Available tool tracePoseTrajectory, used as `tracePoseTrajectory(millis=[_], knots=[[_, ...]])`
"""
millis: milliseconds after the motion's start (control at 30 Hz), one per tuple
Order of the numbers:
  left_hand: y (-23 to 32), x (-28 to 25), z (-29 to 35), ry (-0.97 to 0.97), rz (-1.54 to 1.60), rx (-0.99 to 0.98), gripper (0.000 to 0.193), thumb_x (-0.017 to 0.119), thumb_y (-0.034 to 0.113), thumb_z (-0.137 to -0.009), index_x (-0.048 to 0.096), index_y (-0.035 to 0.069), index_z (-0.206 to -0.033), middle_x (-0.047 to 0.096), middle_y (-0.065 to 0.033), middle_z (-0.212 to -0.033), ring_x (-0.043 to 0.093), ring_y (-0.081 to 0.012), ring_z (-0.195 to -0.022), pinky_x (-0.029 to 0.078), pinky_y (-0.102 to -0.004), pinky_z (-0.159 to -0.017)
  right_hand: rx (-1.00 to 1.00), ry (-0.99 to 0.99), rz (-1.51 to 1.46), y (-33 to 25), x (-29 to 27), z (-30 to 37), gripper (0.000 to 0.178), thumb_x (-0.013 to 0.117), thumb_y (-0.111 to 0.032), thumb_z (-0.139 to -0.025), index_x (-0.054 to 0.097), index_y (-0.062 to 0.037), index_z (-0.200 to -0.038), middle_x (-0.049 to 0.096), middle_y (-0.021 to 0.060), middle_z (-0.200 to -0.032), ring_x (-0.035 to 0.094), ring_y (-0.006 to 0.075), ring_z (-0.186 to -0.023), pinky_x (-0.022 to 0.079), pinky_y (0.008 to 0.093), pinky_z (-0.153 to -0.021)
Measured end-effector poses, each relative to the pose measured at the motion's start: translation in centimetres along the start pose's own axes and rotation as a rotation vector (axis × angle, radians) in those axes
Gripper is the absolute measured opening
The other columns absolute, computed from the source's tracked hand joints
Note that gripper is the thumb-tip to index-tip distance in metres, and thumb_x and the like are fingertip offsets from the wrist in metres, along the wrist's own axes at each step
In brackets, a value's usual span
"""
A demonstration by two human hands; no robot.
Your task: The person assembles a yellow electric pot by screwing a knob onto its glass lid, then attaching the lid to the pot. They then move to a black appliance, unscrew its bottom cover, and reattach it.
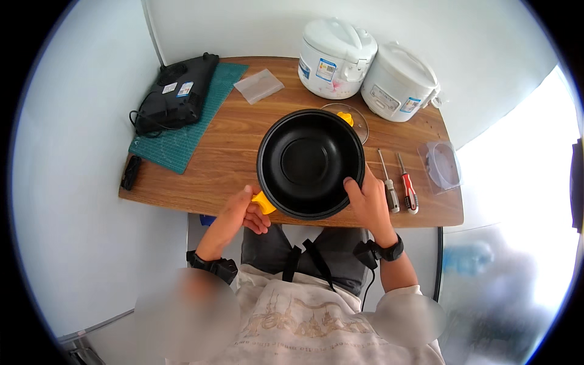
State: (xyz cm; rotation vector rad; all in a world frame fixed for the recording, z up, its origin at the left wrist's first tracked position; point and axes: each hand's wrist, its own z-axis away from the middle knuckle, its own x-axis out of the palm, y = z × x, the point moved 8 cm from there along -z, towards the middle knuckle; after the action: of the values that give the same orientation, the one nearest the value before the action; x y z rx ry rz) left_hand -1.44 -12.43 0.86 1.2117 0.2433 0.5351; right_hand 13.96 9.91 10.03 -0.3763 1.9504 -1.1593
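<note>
We observed a black pan (pixel 306 162) over the front edge of the table (pixel 210 173) — pinched at its rim by the right hand (pixel 368 202), thumb inside. The left hand (pixel 233 213) lay half-curled at the yellow handle (pixel 264 203); we could not tell whether it gripped.

Fierce white glare's blowing out your right side; your tabletop (pixel 231 146) reads bright and crisp, its edges bowing, while round grey blurs smudge either side of your shirt (pixel 298 316).
</note>
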Motion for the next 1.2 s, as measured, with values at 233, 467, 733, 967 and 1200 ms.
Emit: tracePoseTrajectory(millis=[233, 467, 733, 967, 1200], knots=[[0.0, 0.0, 0.2, 0.006, -0.042, -0.031, 0.077, 0.025, 0.070, -0.103, 0.059, 0.002, -0.114, 0.072, -0.0118, -0.083, 0.072, -0.0185, -0.071, 0.059, -0.0268, -0.068, 0.239, -0.184, -0.210, 1.8, 1.8, -3.3, 0.029, 0.050, -0.011, -0.093, 0.057, 0.0063, -0.115, 0.069, 0.0185, -0.072, 0.072, 0.0262, -0.058, 0.057, 0.0344, -0.053], [-1.1, 1.0, -0.9, -0.048, -0.150, 0.015, 0.068, 0.028, 0.063, -0.105, 0.060, 0.004, -0.114, 0.072, -0.0082, -0.081, 0.070, -0.0136, -0.068, 0.058, -0.0236, -0.067, 0.365, -0.326, -0.155, 4.1, 2.5, -5.2, 0.030, 0.047, -0.011, -0.092, 0.056, 0.0056, -0.115, 0.067, 0.0167, -0.066, 0.070, 0.0251, -0.054, 0.057, 0.0339, -0.050], [-2.3, 4.8, -0.1, -0.329, -0.221, -0.025, 0.058, 0.033, 0.053, -0.109, 0.060, 0.003, -0.117, 0.074, -0.0086, -0.091, 0.069, -0.0128, -0.073, 0.057, -0.0243, -0.070, 0.247, -0.276, 0.054, 4.4, 0.1, -7.1, 0.032, 0.062, -0.025, -0.097, 0.067, 0.0017, -0.114, 0.068, 0.0124, -0.066, 0.069, 0.0213, -0.053, 0.054, 0.0301, -0.053], [-0.9, 7.4, 0.3, -0.404, -0.274, -0.072, 0.045, 0.041, 0.041, -0.110, 0.060, 0.001, -0.120, 0.075, -0.0086, -0.098, 0.068, -0.0145, -0.072, 0.056, -0.0276, -0.072, -0.041, -0.193, 0.313, 7.5, -2.3, -15.4, 0.039, 0.064, -0.019, -0.093, 0.064, -0.0073, -0.131, 0.072, 0.0152, -0.088, 0.071, 0.0261, -0.084, 0.055, 0.0376, -0.078], [-0.3, 5.1, 1.6, -0.336, -0.455, -0.066, 0.040, 0.048, 0.028, -0.107, 0.056, 0.007, -0.140, 0.074, -0.0061, -0.102, 0.069, -0.0153, -0.081, 0.055, -0.0274, -0.075, -0.350, -0.327, 0.604, 11.3, 2.2, -20.2, 0.049, 0.065, -0.007, -0.087, 0.059, -0.0114, -0.136, 0.069, 0.0211, -0.109, 0.064, 0.0388, -0.110, 0.050, 0.0458, -0.097]])
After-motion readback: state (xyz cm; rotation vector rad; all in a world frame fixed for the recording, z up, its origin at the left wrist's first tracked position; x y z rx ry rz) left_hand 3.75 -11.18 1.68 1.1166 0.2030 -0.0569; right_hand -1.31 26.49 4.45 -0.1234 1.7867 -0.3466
